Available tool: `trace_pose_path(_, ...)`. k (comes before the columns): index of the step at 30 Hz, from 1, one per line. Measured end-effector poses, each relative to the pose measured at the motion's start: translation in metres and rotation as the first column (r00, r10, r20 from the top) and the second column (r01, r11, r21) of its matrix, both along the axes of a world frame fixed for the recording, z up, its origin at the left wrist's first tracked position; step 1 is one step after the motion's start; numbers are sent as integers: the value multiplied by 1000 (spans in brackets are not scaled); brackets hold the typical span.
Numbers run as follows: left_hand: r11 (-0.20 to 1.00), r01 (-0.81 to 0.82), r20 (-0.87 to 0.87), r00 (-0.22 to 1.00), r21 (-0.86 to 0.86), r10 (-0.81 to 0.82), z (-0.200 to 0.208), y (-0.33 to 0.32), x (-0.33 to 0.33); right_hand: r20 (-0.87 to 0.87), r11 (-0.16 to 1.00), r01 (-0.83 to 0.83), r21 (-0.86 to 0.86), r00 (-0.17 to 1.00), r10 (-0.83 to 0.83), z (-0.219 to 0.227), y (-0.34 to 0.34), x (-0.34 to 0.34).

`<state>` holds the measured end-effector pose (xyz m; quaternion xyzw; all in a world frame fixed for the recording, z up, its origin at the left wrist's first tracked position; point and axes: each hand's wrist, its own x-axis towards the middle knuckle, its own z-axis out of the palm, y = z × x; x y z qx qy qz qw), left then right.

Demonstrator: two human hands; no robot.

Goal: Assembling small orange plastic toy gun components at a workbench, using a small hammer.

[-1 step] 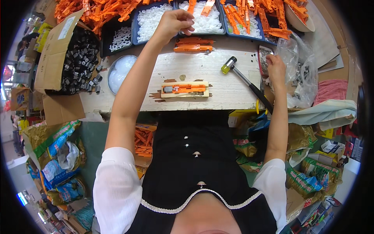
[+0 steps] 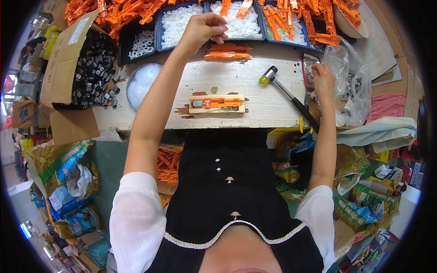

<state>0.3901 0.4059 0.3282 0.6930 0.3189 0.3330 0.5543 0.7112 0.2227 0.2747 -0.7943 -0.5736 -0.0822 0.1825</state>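
Observation:
My left hand (image 2: pixel 202 32) hovers at the front of a blue bin of small white plastic parts (image 2: pixel 236 28), its fingers curled together; whatever they hold, if anything, is hidden. My right hand (image 2: pixel 323 81) is at a small open packet (image 2: pixel 309 73) on the right of the bench, fingertips pinched, and I cannot make out what is in them. Between my arms a cream wooden fixture (image 2: pixel 217 110) holds an orange plastic housing (image 2: pixel 223 103) with a grey metal block (image 2: pixel 197 103) at its left end. Just beyond lie orange housings (image 2: pixel 227 52) side by side.
A hammer (image 2: pixel 291 97) with a yellow-and-black head lies right of the fixture. On the left stand a carton (image 2: pixel 61 68) of dark metal parts and a round dish (image 2: pixel 142 85). Orange parts (image 2: pixel 120 13) heap at the back. A clear plastic bag (image 2: pixel 350 77) sits beyond my right hand.

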Motion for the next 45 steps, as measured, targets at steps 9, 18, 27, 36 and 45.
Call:
trace_pose_path(9,916,90,312,949,-390,40,-20,-108,-61,-574,871,-408,274,658,488,57,2,-136)
trace_pose_path(18,913,200,529,848,-356,21,-41,-149,-88,-701,597,-749,289,258,664,57,13,-211)
trace_pose_path(27,938,159,505,863,-307,19,-39,-156,-93,-754,485,-835,258,140,642,55,24,-220)
trace_pose_path(36,982,61,416,909,-179,20,-43,-158,-98,-777,426,-870,248,84,624,53,26,-230)
trace_pose_path(45,990,-138,250,960,20,128,-54,-153,-91,-420,647,-717,258,520,744,29,3,-235)
